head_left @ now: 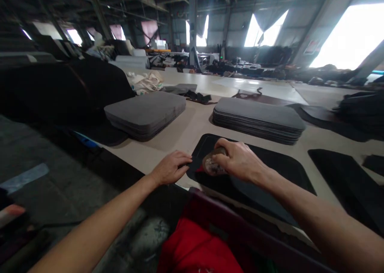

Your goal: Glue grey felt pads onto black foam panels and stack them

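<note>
Right hand (pixel 237 157): clasped around a round tool (pixel 213 165), just below centre.
Left hand (pixel 171 167): fingers loosely bent at the black panel (pixel 276 165); pinching or not, I cannot tell.
Black panel: lower right; could skid if steadied too lightly.

From my station, I saw the black panel (pixel 276 160) as smooth and matt, the stacked grey sheets (pixel 258 112) equally dull, the pale tabletop (pixel 192 127) smooth, glossy farther off, the cloth (pixel 147 82) crumpled, the handheld tool (pixel 212 167) mottled, rough-looking.
</note>
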Available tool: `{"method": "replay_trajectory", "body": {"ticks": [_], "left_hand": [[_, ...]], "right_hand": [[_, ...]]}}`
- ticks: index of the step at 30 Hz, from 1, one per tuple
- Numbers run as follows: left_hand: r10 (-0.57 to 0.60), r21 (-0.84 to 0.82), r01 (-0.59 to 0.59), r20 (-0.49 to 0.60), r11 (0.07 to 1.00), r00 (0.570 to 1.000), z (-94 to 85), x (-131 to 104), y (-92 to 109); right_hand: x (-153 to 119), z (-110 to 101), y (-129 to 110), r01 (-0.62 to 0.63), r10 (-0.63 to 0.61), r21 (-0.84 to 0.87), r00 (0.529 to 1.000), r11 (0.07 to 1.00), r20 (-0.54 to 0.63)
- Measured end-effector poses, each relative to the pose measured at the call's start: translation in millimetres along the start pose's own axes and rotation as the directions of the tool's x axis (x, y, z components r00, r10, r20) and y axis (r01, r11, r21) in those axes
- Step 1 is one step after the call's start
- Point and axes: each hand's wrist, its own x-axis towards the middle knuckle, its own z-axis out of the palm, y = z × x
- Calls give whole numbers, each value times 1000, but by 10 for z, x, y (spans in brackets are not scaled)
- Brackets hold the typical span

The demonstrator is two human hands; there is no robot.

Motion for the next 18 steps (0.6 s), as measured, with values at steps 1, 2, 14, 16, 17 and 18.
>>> {"method": "replay_trajectory", "body": {"ticks": [1,2,14,16,17,18], "left_hand": [[0,-1,0,-1,1000,1000,-1,0,0],[-1,0,1,-1,1000,1000,-2,0,0],[-2,19,2,11,1000,1000,-4,0,10],[-4,25,4,10,1000,1000,0,-1,3],[-4,26,3,11,1000,1000,3,-2,-2],[-3,24,3,15,1000,1000,5,-4,-7]], "right_hand": [[-2,-22,15,-8,8,-8,1000,1000,6],[-8,-42,32,-16,16,-13,1000,1000,9],[-61,-81,42,-28,28,-5,1000,1000,2],[-56,-75,15,-12,12,-12,1000,1000,4],[-59,-80,10,-14,14,-20,1000,1000,7],[-67,-91,13,-20,21,-29,1000,999,10]]}}
